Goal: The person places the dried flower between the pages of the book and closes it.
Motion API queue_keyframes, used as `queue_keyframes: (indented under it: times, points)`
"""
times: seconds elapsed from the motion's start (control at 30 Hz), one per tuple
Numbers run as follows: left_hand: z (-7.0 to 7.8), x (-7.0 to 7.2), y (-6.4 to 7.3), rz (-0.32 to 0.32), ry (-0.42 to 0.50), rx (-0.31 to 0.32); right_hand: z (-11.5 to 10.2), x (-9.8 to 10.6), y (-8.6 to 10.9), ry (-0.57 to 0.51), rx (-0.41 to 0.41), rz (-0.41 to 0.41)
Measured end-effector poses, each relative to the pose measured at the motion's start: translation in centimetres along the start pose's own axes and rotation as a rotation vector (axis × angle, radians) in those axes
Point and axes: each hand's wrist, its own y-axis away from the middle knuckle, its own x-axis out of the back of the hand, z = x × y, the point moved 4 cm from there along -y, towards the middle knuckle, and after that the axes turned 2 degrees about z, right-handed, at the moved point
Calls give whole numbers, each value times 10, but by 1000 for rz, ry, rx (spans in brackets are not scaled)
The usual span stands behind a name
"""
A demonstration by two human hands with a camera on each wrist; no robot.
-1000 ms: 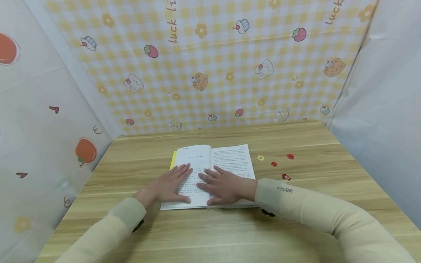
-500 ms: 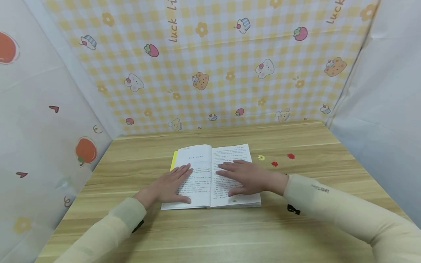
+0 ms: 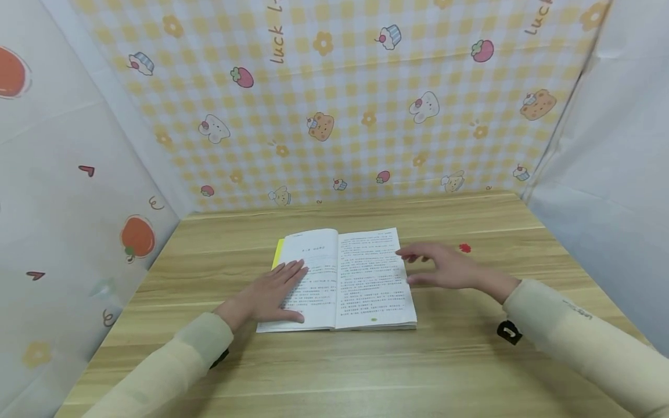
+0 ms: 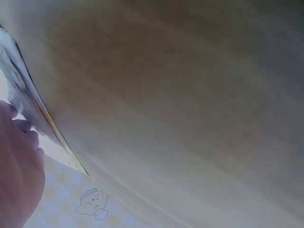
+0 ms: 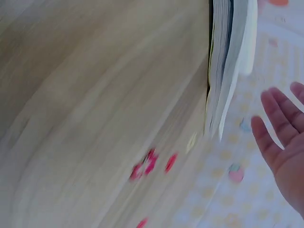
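Observation:
An open book (image 3: 373, 290) lies on the wooden table, both printed pages facing up, with a yellow strip along its left edge. My left hand (image 3: 269, 295) rests flat on the left page, fingers spread. Beyond the book's right edge my right hand (image 3: 449, 268) hovers with fingers loosely bent, holding nothing. Near it, a small red flower (image 3: 464, 248) shows past the hand. The right wrist view has a red-and-white flower (image 5: 144, 165), a second red one (image 5: 171, 162) and a pale yellow one (image 5: 191, 142) on the wood; in the head view the right hand hides these.
The wooden table (image 3: 334, 371) extends around the book. A yellow checked cloth (image 3: 345, 151) with cartoon prints hangs at its back edge. White sheets stand on both sides, the left one (image 3: 78, 232) printed with fruit and hearts.
My right hand has lifted off the book's pages and moved right, over the small flowers, its fingers now more bent. The left hand has stayed on the left page.

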Motion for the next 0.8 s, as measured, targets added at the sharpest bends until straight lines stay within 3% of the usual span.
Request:
queue_keyframes:
  times: [0.17, 0.3, 0.53, 0.8]
  points:
    - [0, -2, -1, 8, -46, -19, 30, 12, 14, -181, -158, -19]
    - [0, 0, 0, 4, -67, -31, 55, 21, 28, -278, -231, -50]
    - [4, 5, 1, 23, -82, -61, 85, 29, 52, -379, -270, -80]
    - [4, 4, 0, 25, -74, -64, 100, 25, 65, -446, -297, -84]
